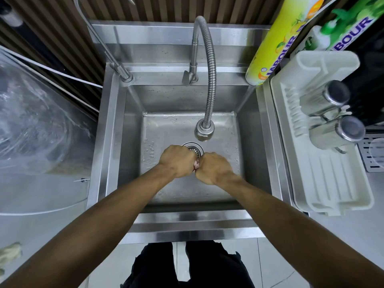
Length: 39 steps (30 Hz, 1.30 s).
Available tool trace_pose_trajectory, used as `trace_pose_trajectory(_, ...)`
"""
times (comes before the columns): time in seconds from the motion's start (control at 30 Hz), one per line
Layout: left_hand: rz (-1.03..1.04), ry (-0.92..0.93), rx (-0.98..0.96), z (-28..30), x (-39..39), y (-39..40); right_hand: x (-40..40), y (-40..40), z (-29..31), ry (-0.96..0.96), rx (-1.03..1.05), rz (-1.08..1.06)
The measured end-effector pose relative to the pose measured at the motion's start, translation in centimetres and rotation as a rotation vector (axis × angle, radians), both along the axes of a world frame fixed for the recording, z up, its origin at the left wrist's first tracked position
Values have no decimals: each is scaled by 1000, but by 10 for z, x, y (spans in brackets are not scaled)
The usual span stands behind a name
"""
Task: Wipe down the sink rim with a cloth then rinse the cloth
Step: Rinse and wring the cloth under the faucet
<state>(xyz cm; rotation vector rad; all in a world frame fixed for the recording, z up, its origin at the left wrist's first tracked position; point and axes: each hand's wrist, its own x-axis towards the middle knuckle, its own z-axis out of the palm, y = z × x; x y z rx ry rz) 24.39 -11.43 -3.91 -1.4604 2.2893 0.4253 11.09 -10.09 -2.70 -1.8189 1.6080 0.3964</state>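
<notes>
Hands [177, 161] [214, 168] around cloth [196, 163]; yellow bottle [276, 44] lettered "LABOUR".

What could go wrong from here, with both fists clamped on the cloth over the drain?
1. The left hand and right hand hide nearly all of the cloth, so a loose corner could slip out into the basin by the drain strainer.
2. No water visibly runs from the faucet head, which hangs behind the hands, so any rinsing may be incomplete.
3. Wringing could splash the sink rim.
</notes>
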Motion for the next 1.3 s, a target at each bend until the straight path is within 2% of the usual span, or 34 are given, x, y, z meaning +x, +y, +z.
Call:
trace_pose_trajectory(0.13,-188,-26,-92,-1,9,0,0,10,-5,-340,264,-421)
trace_pose_trajectory(0.27,-245,35,-168,2,15,-5,2,16,0,-564,542,-690)
trace_pose_trajectory(0.33,-259,59,-209,2,17,-6,0,17,1,-631,662,-741)
trace_pose_trajectory(0.43,-246,80,-226,0,18,-4,-8,9,-2,-624,806,-652)
trace_pose_trajectory(0.6,-341,223,-160,-15,18,17,-31,-11,-13,-376,980,-310)
trace_pose_trajectory(0.7,-291,250,-106,-15,18,25,-35,-22,-15,-345,1028,-226)
trace_pose_trajectory(0.77,-59,310,-44,-10,19,21,-34,-29,-12,-429,899,-285)
trace_pose_trajectory(0.87,469,585,159,-8,22,16,-39,-30,-8,-536,474,-300)
trace_pose_trajectory(0.93,770,804,350,-10,24,8,-45,-16,-9,-464,164,-222)
trace_pose_trajectory(1.0,989,859,547,-9,24,4,-48,5,-18,-303,-231,6)
trace_pose_trajectory(1.07,1077,817,771,-6,21,4,-47,23,-31,-185,-533,254)
trace_pose_trajectory(1.1,1062,797,859,-4,17,6,-46,26,-36,-173,-598,326)
trace_pose_trajectory(1.2,972,743,1065,0,4,13,-35,13,-41,-139,-677,388)
trace_pose_trajectory(1.27,905,707,1071,3,0,12,-27,-2,-30,-14,-668,453)
trace_pose_trajectory(1.3,846,671,1033,5,-1,10,-25,-9,-21,56,-592,489)
